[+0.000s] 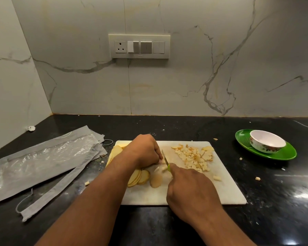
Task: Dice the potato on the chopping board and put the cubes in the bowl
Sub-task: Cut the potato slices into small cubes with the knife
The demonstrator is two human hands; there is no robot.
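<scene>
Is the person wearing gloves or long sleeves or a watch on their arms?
No. Both the left hand and the right hand are bare, with no gloves. No rings, watch or bracelet show on either one. Both forearms are uncovered all the way to the bottom edge of the picture, so no sleeve can be seen.

Both bare forearms reach in from the bottom edge, angling toward each other. The left hand [144, 150] sits further out, knuckles up, fingers curled down and pressing on something beneath the fingertips. The right hand [188, 189] is nearer the body, back of the hand facing up, fingers wrapped in a grip, forefinger stretched forward. The two hands are close together, just apart.
</scene>
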